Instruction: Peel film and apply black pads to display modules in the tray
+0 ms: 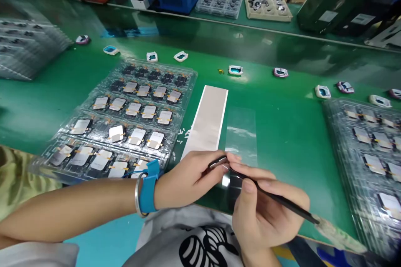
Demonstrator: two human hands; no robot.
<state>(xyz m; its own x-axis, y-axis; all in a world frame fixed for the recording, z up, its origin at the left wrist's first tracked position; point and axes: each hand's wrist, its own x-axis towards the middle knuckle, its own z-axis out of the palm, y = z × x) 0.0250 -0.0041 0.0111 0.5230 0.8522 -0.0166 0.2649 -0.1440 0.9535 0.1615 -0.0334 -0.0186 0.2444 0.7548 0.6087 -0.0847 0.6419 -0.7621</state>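
Tweezers (275,197) in right hand (263,212), white case labels (362,19) unreadable

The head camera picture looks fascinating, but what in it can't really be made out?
Head view:
- Tips of the black tweezers: hidden by the left hand and right hand.
- Small dark piece at the left hand: too small and partly covered to identify.
- Dark sheet: largely covered by the right hand.
- Clear plastic tray at right: cut off by the picture's right edge, with its near end blurred.
- Parts in the far plastic tray: too small to identify.
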